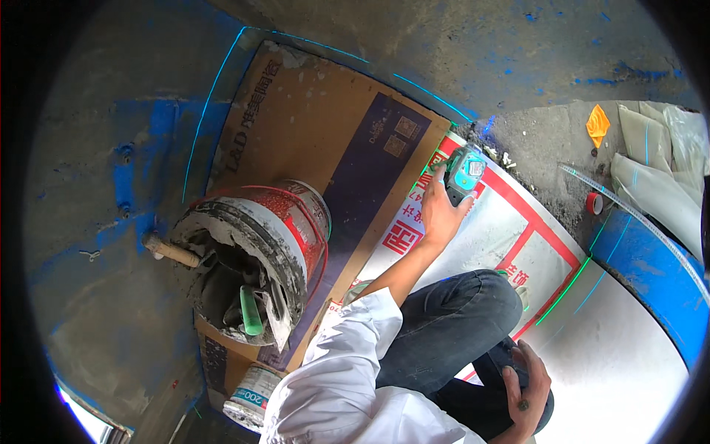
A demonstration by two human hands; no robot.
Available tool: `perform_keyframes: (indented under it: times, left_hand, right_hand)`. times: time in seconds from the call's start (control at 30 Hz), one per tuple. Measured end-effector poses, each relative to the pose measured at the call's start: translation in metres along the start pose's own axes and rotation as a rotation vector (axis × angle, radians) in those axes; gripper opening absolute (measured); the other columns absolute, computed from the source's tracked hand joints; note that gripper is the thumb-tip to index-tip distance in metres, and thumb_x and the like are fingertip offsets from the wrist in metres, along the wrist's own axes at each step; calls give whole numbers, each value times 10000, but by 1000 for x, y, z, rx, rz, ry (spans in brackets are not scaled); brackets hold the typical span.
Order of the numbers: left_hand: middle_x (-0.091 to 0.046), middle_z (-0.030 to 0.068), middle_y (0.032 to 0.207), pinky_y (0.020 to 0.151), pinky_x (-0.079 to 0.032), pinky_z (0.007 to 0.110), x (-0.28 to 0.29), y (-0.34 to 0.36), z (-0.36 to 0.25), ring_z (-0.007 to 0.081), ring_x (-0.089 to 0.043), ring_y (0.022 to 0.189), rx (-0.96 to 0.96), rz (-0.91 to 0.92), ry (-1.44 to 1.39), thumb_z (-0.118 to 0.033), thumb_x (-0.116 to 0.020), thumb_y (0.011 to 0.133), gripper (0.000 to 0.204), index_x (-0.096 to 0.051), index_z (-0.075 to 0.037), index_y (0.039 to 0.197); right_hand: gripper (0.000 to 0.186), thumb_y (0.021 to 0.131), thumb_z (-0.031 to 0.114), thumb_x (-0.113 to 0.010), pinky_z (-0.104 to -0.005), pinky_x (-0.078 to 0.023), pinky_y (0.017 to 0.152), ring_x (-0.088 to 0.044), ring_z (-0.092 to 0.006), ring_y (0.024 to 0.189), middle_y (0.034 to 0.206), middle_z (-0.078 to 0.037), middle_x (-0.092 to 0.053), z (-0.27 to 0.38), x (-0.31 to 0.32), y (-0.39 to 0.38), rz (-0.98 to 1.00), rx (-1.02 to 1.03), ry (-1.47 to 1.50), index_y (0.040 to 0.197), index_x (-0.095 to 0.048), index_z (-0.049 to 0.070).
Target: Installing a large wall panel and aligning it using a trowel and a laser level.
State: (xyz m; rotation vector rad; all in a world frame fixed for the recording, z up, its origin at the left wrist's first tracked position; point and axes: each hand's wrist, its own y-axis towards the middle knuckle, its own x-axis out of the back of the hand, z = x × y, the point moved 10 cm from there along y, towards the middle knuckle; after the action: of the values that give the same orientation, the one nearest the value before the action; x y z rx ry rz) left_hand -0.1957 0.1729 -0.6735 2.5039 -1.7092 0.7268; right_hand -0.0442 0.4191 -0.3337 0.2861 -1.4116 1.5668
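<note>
My left hand [446, 211] reaches forward from a white sleeve. Its fingers grip a teal and dark laser level [467, 170], which stands on the white and red printed sheet [473, 251] at the cardboard's edge. Bright green and blue laser lines run over the sheet, walls and floor. My right hand [529, 388] rests by my dark-trousered leg at the lower right, thumb and fingers apart, with dark cloth between them. No object shows in it.
Left of me a bucket [288, 222] of grey mortar holds a green-handled tool [251, 311] and a wooden-handled one [171, 250]. Below is a smaller tub [251, 396]. Cardboard [296, 111] covers the corner. At right lie a metal strip [636, 203], red ring [594, 203], orange cloth [597, 126] and bags.
</note>
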Motion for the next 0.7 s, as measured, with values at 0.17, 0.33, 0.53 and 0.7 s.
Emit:
perform_keyframes:
  times: [0.17,0.33,0.53,0.7]
  left_hand:
    - [-600,316,1559,1216,-470,561,-1,1,0,496,-588,1445,-55,46,35,-292,-970,856,1004,-434,-3,1654]
    - [-598,308,1574,1210,-477,561,3,2,-6,495,-589,1449,-29,58,-24,-265,-968,852,982,-441,-12,1641]
    - [-607,332,1550,1229,-467,542,-3,3,-10,493,-610,1436,-27,60,-76,-231,-979,838,1016,-420,35,1643]
    - [-521,372,1655,1295,-416,532,1,2,2,514,-546,1516,-17,19,-19,-295,-992,843,1181,-310,100,1723]
  right_hand:
    - [572,938,221,-843,-470,-571,1078,-772,-393,1178,1242,-218,-814,-5,-5,2,-21,31,-28,1458,-727,14]
    - [590,919,216,-860,-468,-573,1066,-779,-385,1168,1226,-208,-822,3,-2,-1,-36,81,-20,1459,-730,19]
    - [605,905,198,-867,-466,-573,1064,-776,-376,1166,1237,-197,-824,1,1,-5,-52,89,-19,1470,-732,29]
    - [598,897,196,-874,-464,-574,1046,-767,-387,1152,1235,-194,-822,10,6,0,-36,90,-19,1456,-736,35]
